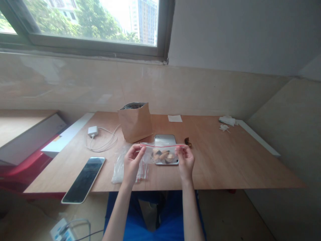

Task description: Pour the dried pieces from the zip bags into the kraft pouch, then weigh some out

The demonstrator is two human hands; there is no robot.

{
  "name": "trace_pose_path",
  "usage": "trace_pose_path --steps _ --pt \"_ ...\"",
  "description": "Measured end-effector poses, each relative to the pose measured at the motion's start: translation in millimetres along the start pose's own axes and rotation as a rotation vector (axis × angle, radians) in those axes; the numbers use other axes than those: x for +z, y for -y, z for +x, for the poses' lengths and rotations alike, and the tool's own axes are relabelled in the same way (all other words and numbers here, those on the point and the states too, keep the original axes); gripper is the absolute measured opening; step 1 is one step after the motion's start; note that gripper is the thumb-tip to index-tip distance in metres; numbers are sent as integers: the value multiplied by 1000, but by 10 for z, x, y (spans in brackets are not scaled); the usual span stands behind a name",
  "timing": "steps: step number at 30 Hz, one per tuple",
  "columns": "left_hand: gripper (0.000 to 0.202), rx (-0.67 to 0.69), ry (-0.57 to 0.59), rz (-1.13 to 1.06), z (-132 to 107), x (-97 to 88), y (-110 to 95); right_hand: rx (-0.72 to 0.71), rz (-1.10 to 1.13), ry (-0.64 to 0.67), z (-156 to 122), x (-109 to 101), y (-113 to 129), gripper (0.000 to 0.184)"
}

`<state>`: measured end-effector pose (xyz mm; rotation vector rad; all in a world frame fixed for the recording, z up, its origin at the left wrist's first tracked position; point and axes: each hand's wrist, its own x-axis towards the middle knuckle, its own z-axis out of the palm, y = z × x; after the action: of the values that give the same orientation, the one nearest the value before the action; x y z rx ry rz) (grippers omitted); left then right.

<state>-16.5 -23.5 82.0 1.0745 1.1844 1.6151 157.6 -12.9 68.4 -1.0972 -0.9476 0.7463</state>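
Observation:
A clear zip bag [163,155] with a red seal line is stretched between my two hands, with several tan and dark pieces inside that look like dried food. My left hand [132,159] pinches its left upper corner, and my right hand [185,159] pinches the right upper corner. Behind and below the bag lies a silver flat scale-like device [165,139], partly hidden by it. A pile of clear plastic bags [119,169] rests on the table under my left hand. Past my right hand is a small dark brown piece [187,142].
An open brown paper pouch [135,122] stands at the back of the wooden table [225,160]. A white charger [92,131] with its cable and a phone [84,180] overhanging the front edge are at left. White paper [175,118] and crumpled tissue [227,120] lie at the back.

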Motion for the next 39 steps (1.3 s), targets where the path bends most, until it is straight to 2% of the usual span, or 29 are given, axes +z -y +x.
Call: trace_pose_path --steps 10,21,26,31,35,39 --pt "22 -3 7 87 0 -19 56 -48 -75 -9 -21 -14 -6 32" --pt "19 68 49 -21 -51 21 -57 -46 0 14 -23 12 26 30" --pt "20 86 69 1 -46 27 -54 -50 15 47 -37 15 61 28" --pt "20 54 94 60 -52 -11 -27 -63 26 83 -42 15 73 26" --pt "20 21 91 32 -53 -33 -7 -63 25 89 -46 10 77 26" --pt "21 3 50 -24 -42 -30 22 -56 19 160 -61 22 100 24"
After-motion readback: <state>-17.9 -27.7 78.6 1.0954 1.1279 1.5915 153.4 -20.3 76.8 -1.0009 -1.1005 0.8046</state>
